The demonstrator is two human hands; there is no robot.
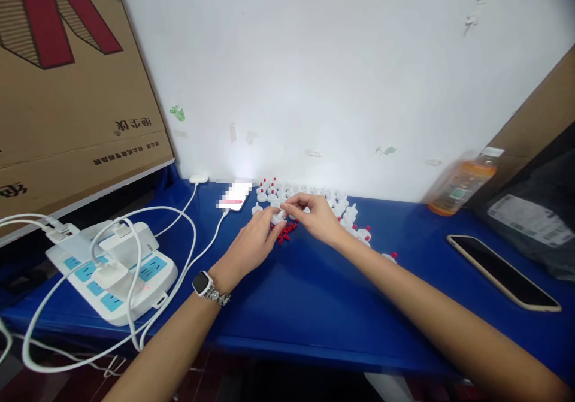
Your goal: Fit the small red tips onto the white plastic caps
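Pinching white cap (278,215) between fingertips (284,205)

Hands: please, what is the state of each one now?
Left hand: closed on a small white cap.
Right hand: fingers pinched at the same cap.

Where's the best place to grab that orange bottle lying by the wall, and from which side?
The orange bottle lies tilted on its side at the back of the blue table, cap end up toward the cardboard on the right. Probably best to pinch across the middle of its round body from above and in front, since the wall blocks the far side. It is blurred, so finer detail is unclear.
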